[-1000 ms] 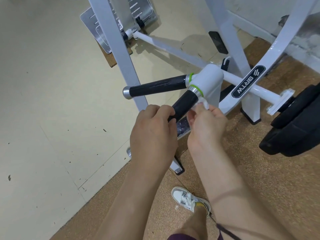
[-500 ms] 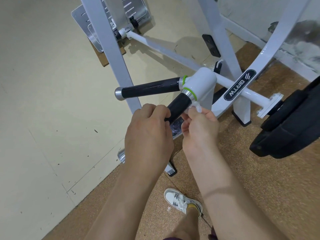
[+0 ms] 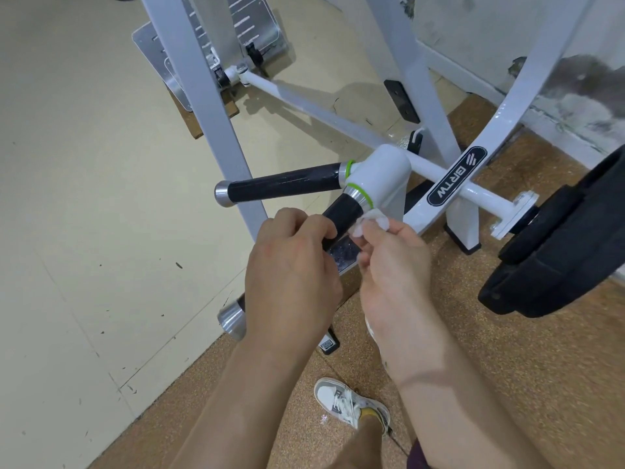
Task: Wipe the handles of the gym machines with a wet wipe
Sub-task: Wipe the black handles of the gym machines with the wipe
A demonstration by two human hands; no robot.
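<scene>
not much has shifted this last second: your right hand [image 3: 392, 269] still pinches the wet wipe [image 3: 372, 222] between thumb and fingertips, pressed to the near handle [image 3: 341, 214] just under its green ring, perhaps a touch lower than before. your left hand [image 3: 291, 269] stays curled round that same handle further down, so i'd say the long stroke and the far handle [image 3: 284, 186] are still ahead.
</scene>
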